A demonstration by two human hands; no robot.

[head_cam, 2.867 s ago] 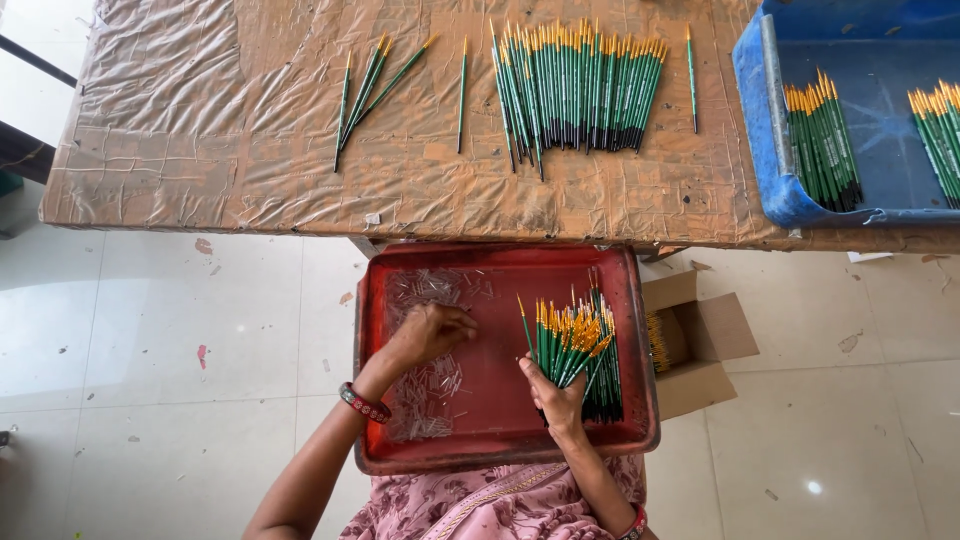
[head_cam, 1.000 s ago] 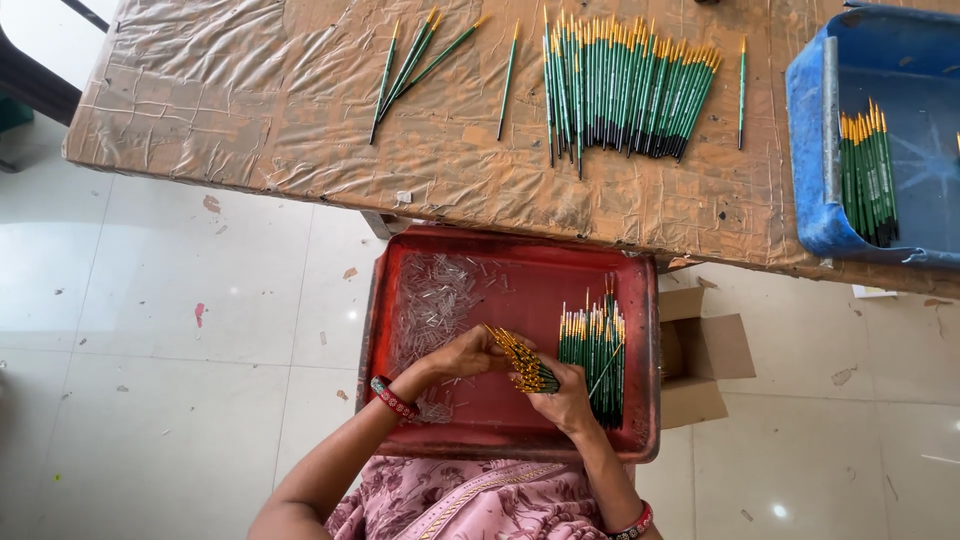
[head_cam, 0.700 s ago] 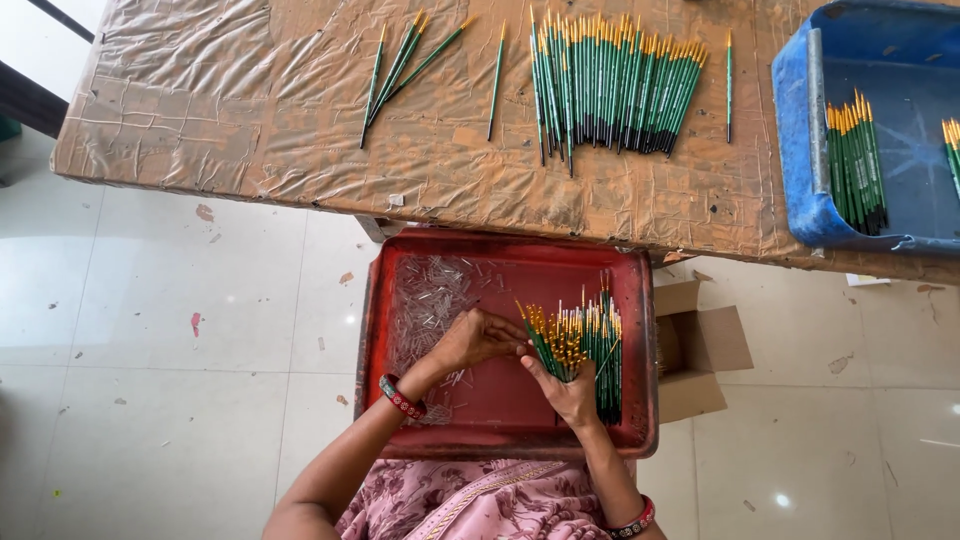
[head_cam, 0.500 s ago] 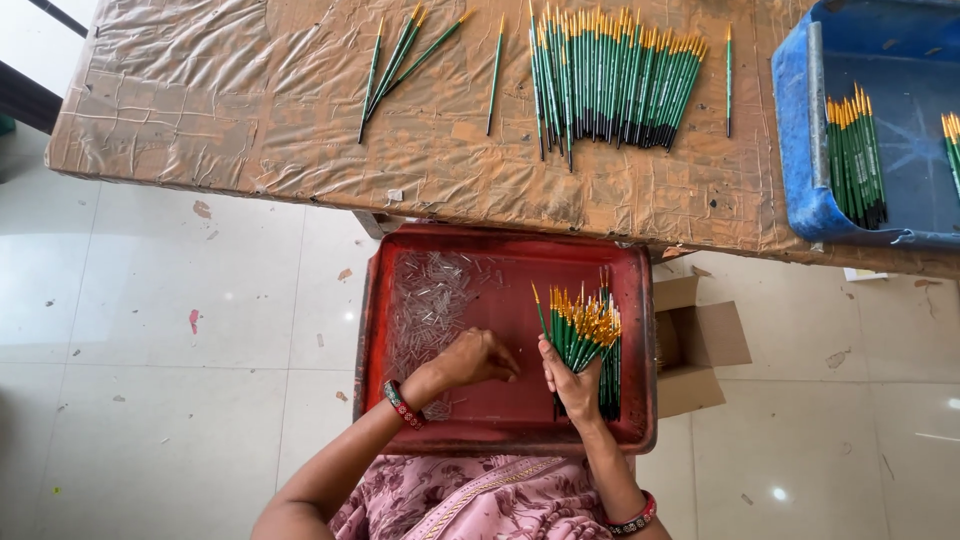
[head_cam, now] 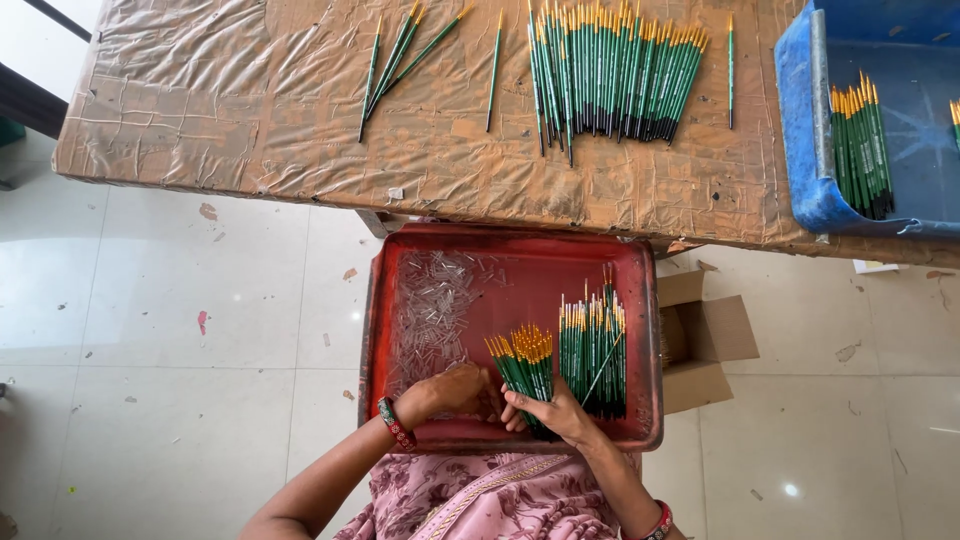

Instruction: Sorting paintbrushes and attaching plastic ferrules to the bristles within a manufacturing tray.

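Brushes (head_cam: 522, 362), a green-handled bundle too dense to count, stand in the right hand (head_cam: 556, 415), its grip closed round their lower ends, long axis running near to far. Left hand (head_cam: 455, 390) touches just left, fingers curled, holding nothing visible. One red tray (head_cam: 400, 250) lies beneath both.

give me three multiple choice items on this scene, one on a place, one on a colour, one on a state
1. Where does the pile of small clear tubes lie?
A. in the red tray
B. on the floor
C. in the blue bin

2. What colour are the brush handles in the bundle of brushes?
A. white
B. green
C. black

3. What is the right hand doing?
A. resting flat on the table
B. hanging free
C. gripping the bundle

A: the tubes lie on the left side of the red tray.
B: the handles are green, with orange tips.
C: its fingers close round the bundle's lower end; the left hand is beside it.
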